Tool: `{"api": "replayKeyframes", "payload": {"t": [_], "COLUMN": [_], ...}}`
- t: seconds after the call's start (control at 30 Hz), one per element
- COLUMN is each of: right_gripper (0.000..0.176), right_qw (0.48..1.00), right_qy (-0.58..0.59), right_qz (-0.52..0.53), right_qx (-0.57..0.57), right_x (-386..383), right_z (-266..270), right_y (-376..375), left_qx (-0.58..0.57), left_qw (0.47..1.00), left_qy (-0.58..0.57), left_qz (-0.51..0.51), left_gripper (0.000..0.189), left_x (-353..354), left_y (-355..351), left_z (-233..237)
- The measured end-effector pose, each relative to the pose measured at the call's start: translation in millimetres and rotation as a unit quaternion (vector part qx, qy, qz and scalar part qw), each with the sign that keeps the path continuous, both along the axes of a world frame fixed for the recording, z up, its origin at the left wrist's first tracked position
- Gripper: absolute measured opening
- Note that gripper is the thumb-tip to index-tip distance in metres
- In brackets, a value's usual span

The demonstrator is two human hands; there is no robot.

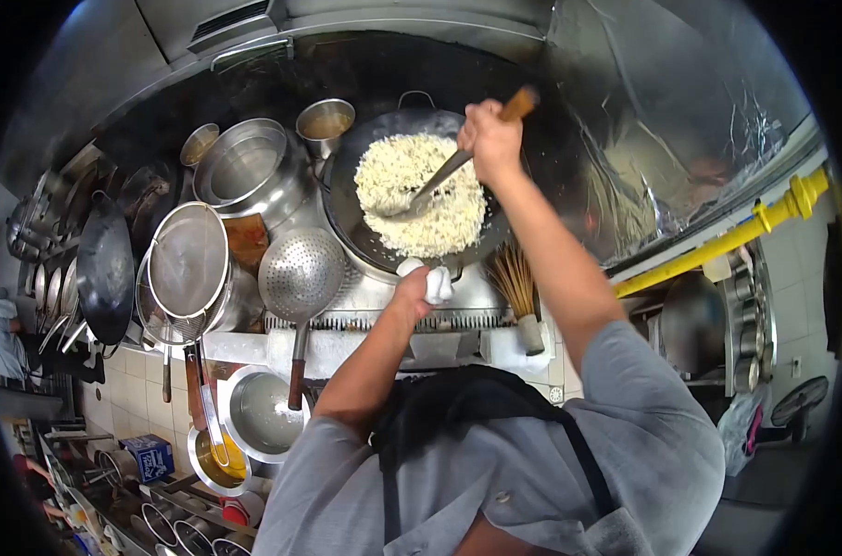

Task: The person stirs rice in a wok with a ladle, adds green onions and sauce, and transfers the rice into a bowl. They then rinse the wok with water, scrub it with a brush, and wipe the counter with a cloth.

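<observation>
A large dark wok [344, 199] sits on the stove, with a wide heap of pale fried rice [444, 236] spread inside it. My right hand [492, 139] is closed around the wooden-ended handle of a wok ladle [441, 176]. The ladle slants down to the left, and its head is partly buried in the rice. At the wok's near rim, my left hand [414, 292] grips a folded white cloth [438, 285] against the near loop handle, which the cloth mostly hides.
Left of the wok are a perforated skimmer [301, 275], a mesh strainer [189, 259], a large metal pot [245, 162] and a small pot [326, 125]. A bamboo brush [523, 306] stands to the right. A yellow pipe [717, 248] runs along the right side.
</observation>
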State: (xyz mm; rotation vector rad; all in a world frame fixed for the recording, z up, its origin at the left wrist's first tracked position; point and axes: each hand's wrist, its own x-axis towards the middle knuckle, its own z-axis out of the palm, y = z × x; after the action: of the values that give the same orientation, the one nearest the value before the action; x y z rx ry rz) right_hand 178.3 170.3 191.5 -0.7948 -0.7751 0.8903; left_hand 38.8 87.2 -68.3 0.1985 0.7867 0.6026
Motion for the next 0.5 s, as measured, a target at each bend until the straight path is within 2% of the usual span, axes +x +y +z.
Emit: {"api": "replayKeyframes", "payload": {"t": [0.07, 0.1, 0.13, 0.17, 0.2, 0.27, 0.33, 0.37, 0.4, 0.43, 0.47, 0.5], "right_gripper": [0.026, 0.025, 0.023, 0.025, 0.027, 0.027, 0.027, 0.027, 0.025, 0.023, 0.023, 0.023], "right_qw": [0.997, 0.997, 0.992, 0.992, 0.992, 0.993, 0.997, 0.997, 0.996, 0.993, 0.994, 0.995], "right_qy": [-0.012, -0.05, -0.067, -0.087, -0.104, -0.112, -0.071, -0.065, -0.062, -0.062, -0.054, -0.031], "right_qz": [0.07, 0.066, 0.105, 0.087, 0.067, -0.034, -0.042, -0.049, -0.047, -0.041, -0.021, 0.013], "right_qx": [-0.005, 0.001, 0.012, -0.011, -0.034, -0.015, 0.009, 0.011, 0.053, 0.089, 0.094, 0.097], "right_x": [11, 15, 26, 18, 12, 0, 1, 6, 16, 26, 41, 51], "right_z": [53, 78, 95, 104, 107, 69, 19, 13, 17, 22, 43, 75], "right_y": [-27, -41, -56, -73, -85, -74, -47, -40, -29, -23, -21, -34], "left_qx": [-0.005, -0.032, -0.055, -0.044, -0.033, -0.037, 0.069, 0.091, 0.096, 0.054, 0.082, 0.086], "left_qw": [0.999, 0.998, 0.996, 0.998, 0.999, 0.998, 0.991, 0.986, 0.984, 0.981, 0.983, 0.981], "left_qy": [0.025, 0.039, 0.051, 0.043, 0.036, 0.043, 0.111, 0.127, 0.148, 0.183, 0.138, 0.16], "left_qz": [0.037, 0.045, 0.055, 0.023, -0.01, -0.008, 0.02, 0.06, 0.03, 0.047, 0.085, 0.063], "left_gripper": [0.021, 0.021, 0.021, 0.021, 0.021, 0.021, 0.023, 0.025, 0.027, 0.03, 0.032, 0.034], "left_x": [-10, -22, -31, -40, -47, -34, -24, -22, -30, -42, -56, -80], "left_y": [-40, -65, -81, -90, -94, -77, -56, -62, -69, -96, -134, -156], "left_z": [59, 97, 121, 132, 137, 98, 56, 56, 15, 1, 56, 78]}}
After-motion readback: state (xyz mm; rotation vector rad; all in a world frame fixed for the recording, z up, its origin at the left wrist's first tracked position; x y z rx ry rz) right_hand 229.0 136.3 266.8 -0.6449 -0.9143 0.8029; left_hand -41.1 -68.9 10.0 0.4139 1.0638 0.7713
